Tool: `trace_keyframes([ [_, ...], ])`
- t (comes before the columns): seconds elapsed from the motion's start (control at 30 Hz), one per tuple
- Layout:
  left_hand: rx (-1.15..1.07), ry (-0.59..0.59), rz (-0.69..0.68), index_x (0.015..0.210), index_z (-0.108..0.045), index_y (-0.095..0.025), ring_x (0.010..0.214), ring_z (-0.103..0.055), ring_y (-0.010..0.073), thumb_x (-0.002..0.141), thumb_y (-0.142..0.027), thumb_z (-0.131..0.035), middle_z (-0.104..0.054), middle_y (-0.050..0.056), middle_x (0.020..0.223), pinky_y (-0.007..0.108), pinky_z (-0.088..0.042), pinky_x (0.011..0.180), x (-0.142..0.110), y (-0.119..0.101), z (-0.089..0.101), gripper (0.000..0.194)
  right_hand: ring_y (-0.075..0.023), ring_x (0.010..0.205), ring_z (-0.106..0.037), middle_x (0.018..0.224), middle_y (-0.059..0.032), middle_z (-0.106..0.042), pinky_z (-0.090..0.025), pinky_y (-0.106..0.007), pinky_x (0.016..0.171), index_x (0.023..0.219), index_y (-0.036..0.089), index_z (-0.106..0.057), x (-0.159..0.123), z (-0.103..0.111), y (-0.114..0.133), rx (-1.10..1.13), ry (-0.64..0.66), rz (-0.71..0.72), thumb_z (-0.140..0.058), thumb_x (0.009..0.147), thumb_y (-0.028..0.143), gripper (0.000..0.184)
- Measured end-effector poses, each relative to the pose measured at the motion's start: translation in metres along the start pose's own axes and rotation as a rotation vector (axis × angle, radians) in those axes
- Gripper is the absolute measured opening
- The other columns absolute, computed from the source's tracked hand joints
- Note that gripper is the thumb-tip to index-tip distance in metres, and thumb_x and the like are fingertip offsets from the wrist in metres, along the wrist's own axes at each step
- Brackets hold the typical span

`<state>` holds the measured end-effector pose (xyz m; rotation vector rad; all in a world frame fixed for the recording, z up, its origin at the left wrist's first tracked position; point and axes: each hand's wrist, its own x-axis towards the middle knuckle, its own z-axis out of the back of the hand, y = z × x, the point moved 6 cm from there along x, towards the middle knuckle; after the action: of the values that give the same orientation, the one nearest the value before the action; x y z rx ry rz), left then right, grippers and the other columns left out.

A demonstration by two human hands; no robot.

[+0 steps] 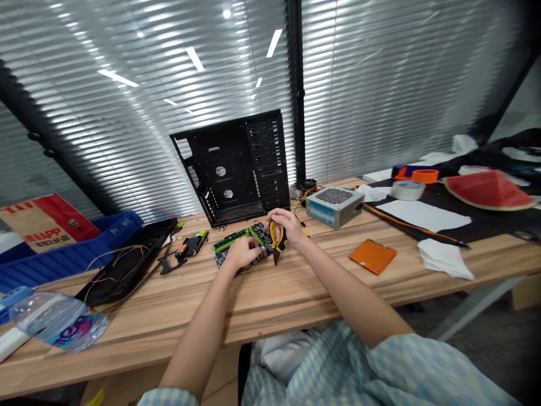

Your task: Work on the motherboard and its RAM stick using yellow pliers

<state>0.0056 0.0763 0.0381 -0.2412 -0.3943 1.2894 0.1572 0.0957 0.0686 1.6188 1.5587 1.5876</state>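
In R hand (pixel 287 221): yellow-handled pliers (pixel 278 248), handles gripped, black tip down at R end of circuit board (pixel 257 229); can't tell if touching. Over board, L hand (pixel 244 254): half-curled, hiding mid part; can't tell if gripping, fingertips hard to see. Just behind: upright black PC case (pixel 230 158), blocking blinds (pixel 359 113). To R: PSU (pixel 333 207), orange panel (pixel 372 256), watermelon slice (pixel 488 189). To L: black bracket (pixel 172 264), bottle (pixel 63 321), blue bin (pixel 114 237), cut off at view edge.

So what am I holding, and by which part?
Your right hand holds yellow-handled pliers by the handles. Your left hand is on the motherboard; whether it grips it can't be told.
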Motion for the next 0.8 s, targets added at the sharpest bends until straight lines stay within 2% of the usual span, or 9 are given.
trace_keyframes([
  [0.17,-0.275,-0.117,-0.176,0.093,-0.069,-0.017,0.086,-0.062,0.0188,0.075,-0.019,-0.050,-0.071,0.004,0.094,0.028,-0.047,0.082,-0.003,-0.016,0.007,0.026,-0.0081,0.031,-0.050,0.068,0.0004,-0.070,-0.034,-0.018,0.030,0.085,0.019,-0.058,-0.001,-0.006,0.004,-0.049,0.045,0.017,-0.065,0.070,0.051,0.036],
  [0.27,-0.470,-0.134,-0.224,0.105,-0.066,-0.015,0.094,-0.061,0.0210,0.083,-0.028,-0.051,-0.070,0.007,0.103,0.030,-0.048,0.087,-0.004,-0.024,0.007,0.030,-0.0076,0.033,-0.051,0.070,0.0006,-0.070,-0.036,-0.018,0.031,0.086,0.019,-0.057,0.000,-0.006,0.003,-0.060,0.048,0.026,-0.067,0.070,0.054,0.040],
  [0.33,-0.555,-0.123,-0.251,0.106,-0.066,-0.014,0.098,-0.061,0.0224,0.087,-0.037,-0.052,-0.069,0.008,0.105,0.031,-0.047,0.088,-0.004,-0.028,0.004,0.034,-0.0072,0.033,-0.051,0.071,0.0002,-0.070,-0.037,-0.018,0.031,0.084,0.019,-0.057,0.001,-0.006,0.001,-0.075,0.051,0.035,-0.067,0.071,0.055,0.040],
  [0.53,-0.662,-0.163,-0.238,0.099,-0.066,-0.014,0.090,-0.062,0.0194,0.087,-0.043,-0.053,-0.070,0.007,0.100,0.027,-0.049,0.081,0.000,-0.026,-0.002,0.034,-0.0076,0.036,-0.054,0.076,-0.0003,-0.069,-0.040,-0.020,0.034,0.082,0.019,-0.060,0.002,-0.008,0.000,-0.131,0.075,0.037,-0.067,0.072,0.055,0.038],
  [0.8,-0.782,-0.217,-0.190,0.096,-0.063,-0.014,0.083,-0.064,0.0172,0.084,-0.044,-0.056,-0.070,0.008,0.093,0.027,-0.050,0.077,0.004,-0.018,-0.007,0.033,-0.0081,0.046,-0.055,0.080,0.0016,-0.064,-0.040,-0.019,0.034,0.086,0.021,-0.058,0.003,0.009,-0.007,-0.179,-0.089,0.047,-0.074,0.067,0.043,0.033],
])
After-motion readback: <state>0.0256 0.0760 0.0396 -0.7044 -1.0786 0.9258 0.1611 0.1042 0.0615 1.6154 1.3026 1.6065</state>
